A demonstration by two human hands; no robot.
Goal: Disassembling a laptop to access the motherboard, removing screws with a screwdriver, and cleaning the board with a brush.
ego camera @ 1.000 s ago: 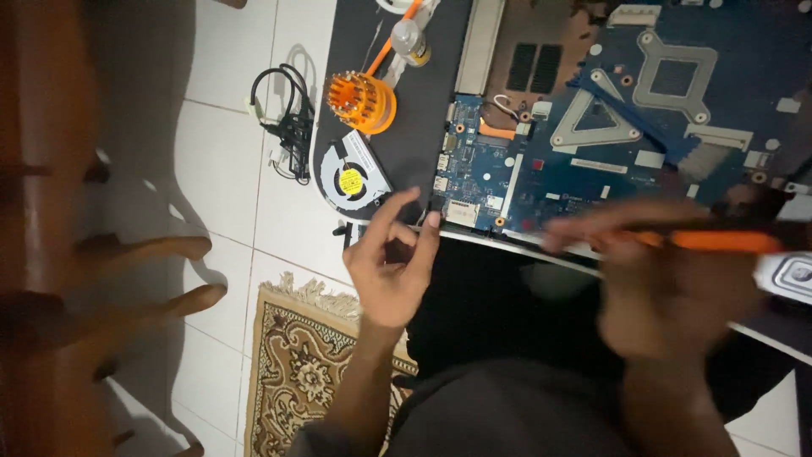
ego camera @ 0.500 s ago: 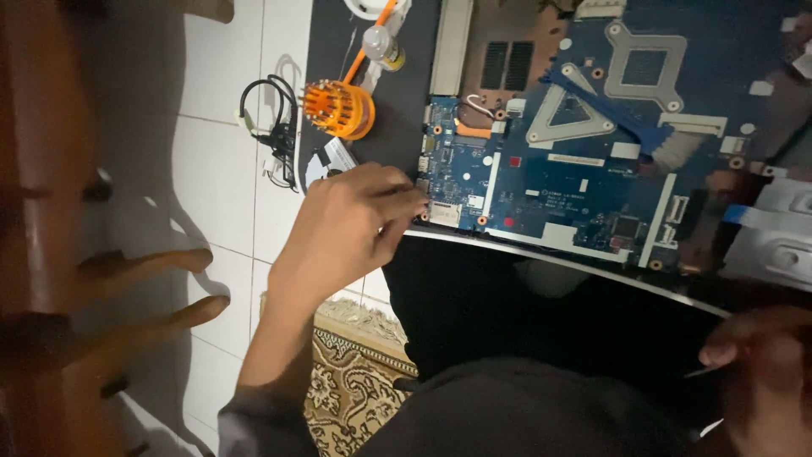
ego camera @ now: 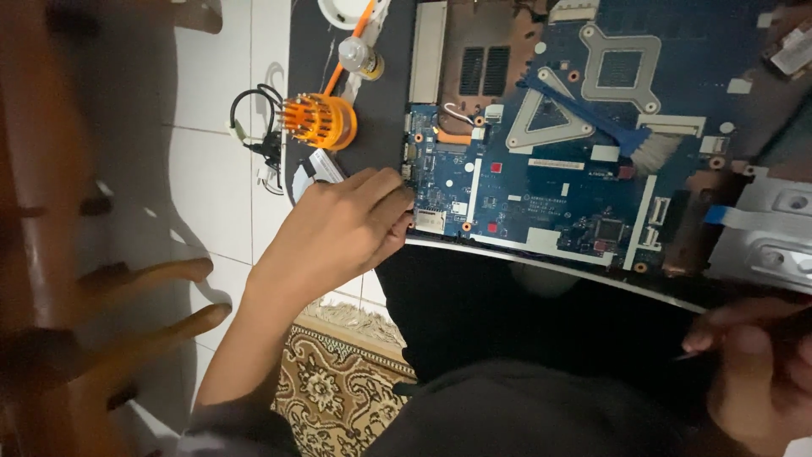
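my left hand rests at the near left corner of the blue circuit board, fingers curled together, tips pressing the board's edge. behind my knuckles stand an orange bit holder and a black cable; a blue brush lies across the board. my right hand is blurred at the bottom corner, fingers curled; what they pinch i cannot tell.
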